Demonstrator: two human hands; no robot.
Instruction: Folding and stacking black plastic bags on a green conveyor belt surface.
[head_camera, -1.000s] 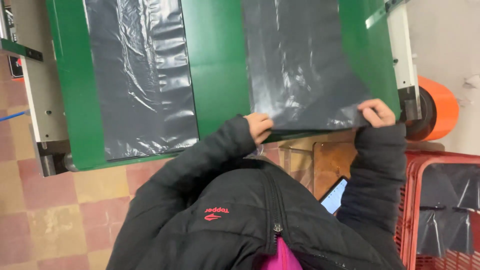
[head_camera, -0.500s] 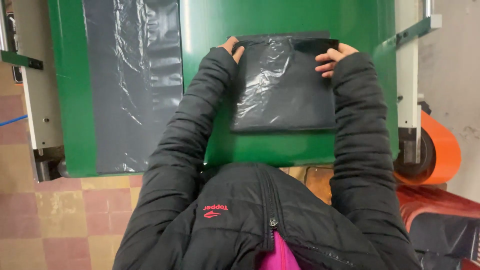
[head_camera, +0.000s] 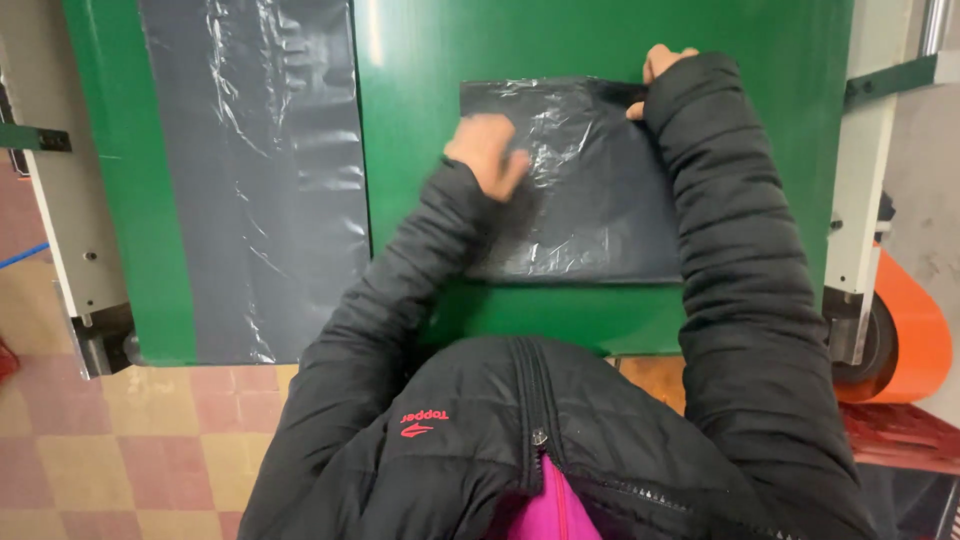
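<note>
Grey-black plastic film, folded into a squarish bag, lies flat on the green table, up toward one o'clock from the person's chest. Its surface is crinkled and catches the light in white streaks.

Left hand rests palm down on the bag's upper left part, at about ten o'clock on the sheet. It is blurred; fingers look held together and flat, though I cannot tell this for certain. Right hand sits at the bag's far right corner, at about one o'clock. Only the fingertips show above the black padded sleeve; they seem curled onto the top edge, but whether they pinch the film I cannot tell.

A second, longer strip of grey film lies on the table at nine o'clock, well apart from the folded bag. An orange roll sits past the table's right edge at three o'clock.

Judgement on handling: the bag looks very light, limp and slick, prone to sliding on the smooth green surface and to trapping air. Edges and corners look like the best places to grip; a flat palm would hold the layers down.
</note>
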